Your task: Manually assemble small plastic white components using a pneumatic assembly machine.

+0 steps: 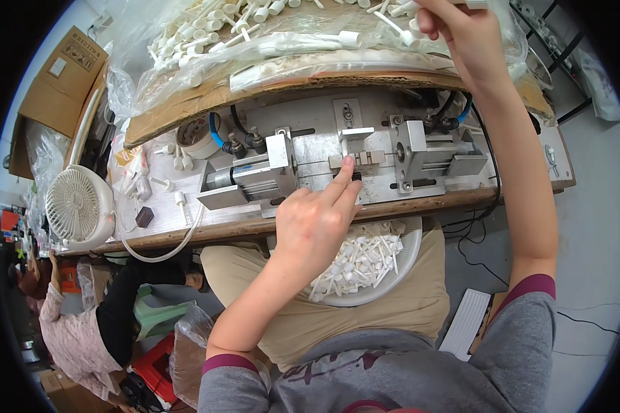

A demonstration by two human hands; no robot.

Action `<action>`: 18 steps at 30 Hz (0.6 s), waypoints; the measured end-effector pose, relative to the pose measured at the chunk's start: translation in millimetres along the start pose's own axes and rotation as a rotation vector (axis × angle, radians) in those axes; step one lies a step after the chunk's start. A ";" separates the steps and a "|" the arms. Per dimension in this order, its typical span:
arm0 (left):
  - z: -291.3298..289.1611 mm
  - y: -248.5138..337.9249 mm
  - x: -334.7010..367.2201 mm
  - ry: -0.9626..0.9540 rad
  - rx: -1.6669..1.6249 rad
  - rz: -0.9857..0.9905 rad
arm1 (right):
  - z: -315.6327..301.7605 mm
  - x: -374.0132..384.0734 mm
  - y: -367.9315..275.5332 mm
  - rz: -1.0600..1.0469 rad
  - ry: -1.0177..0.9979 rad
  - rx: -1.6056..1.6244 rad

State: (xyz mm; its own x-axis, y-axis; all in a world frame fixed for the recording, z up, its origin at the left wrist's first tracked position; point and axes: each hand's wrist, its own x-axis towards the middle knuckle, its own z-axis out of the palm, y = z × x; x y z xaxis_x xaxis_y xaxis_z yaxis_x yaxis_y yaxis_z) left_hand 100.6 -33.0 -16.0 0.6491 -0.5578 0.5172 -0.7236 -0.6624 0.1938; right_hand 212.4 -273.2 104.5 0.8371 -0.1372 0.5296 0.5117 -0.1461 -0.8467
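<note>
My left hand [317, 219] reaches over the table's front edge with its index finger stretched out. That fingertip touches a small metal holder block [373, 157] midway between two metal clamp units, the left one [255, 175] and the right one [434, 157]. No object shows in this hand, and its other fingers are partly bent. My right hand [461, 34] is up at the top edge with curled fingers, cut off by the frame. Against it is a white ridged cap [477, 3], seemingly in its grip. Below the fingers lies a pile of white stemmed caps [207, 27].
A white basket [410, 258] of white stemmed pieces sits on my lap. A white fan [80, 206], a tape roll [198, 138] and loose pieces lie left. Cardboard [179, 113] overhangs the clamps. Black cables [492, 186] hang at right. Another person [83, 330] bends at lower left.
</note>
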 end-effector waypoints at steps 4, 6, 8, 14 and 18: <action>-0.2 -0.4 -0.3 -0.007 -0.012 -0.022 | -9.3 -25.0 4.9 0.156 0.041 0.393; -5.0 1.0 1.5 -0.042 -0.070 -0.053 | -16.0 -38.5 2.6 0.189 -0.097 0.469; -12.0 6.5 5.2 0.032 -0.352 -0.181 | 10.3 -70.8 -11.5 0.288 -0.002 0.592; -42.7 20.3 1.4 0.176 -0.907 -0.247 | 27.9 -129.4 -17.1 0.586 -0.035 0.638; -37.8 16.4 -10.8 0.200 -0.631 -0.164 | 9.0 -132.2 -4.1 0.449 0.090 0.356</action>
State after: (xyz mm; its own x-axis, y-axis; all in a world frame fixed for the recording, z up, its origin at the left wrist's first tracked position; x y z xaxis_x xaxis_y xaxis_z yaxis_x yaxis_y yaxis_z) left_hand 72.9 -18.9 13.2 0.7501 -0.3321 0.5719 -0.6572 -0.2784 0.7004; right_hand 101.4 -245.6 37.6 0.9754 -0.1944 0.1036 0.1567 0.2817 -0.9466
